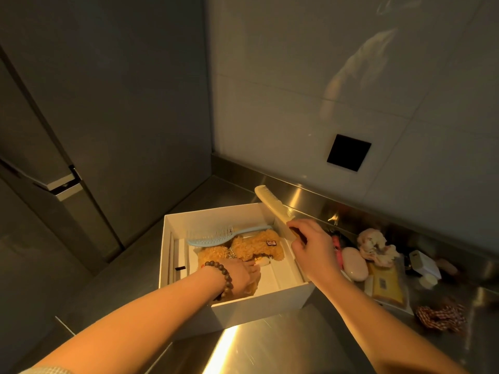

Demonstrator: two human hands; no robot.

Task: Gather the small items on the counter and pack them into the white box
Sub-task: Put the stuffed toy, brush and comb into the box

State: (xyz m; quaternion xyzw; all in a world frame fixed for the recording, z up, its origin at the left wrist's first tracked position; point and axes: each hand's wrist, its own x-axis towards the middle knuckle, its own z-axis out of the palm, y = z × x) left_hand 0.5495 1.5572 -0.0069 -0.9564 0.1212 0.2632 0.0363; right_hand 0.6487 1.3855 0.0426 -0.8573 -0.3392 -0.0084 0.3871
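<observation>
The left hand (244,273) reached forward, palm down, a beaded bracelet (221,279) round its wrist. The right hand (313,249) was raised, fingers curled in a pinch.

We see a steel counter (270,346) with a low raised strip along the tiled wall behind it. On it, at the left, sits an open white box (259,311), its near wall facing us. To the right of the box a cluster of small things lies on the steel: a pink oval case (355,264) just beside the box, a crumpled pale cloth flower (374,242) behind it, a yellow packet (386,283) in a clear sleeve in front of it, and a white charger block (424,263) further right. A small round white lid (428,281) lies near the charger. A red checked scrunchie (440,315) lies nearest us, apart from the packet.
</observation>
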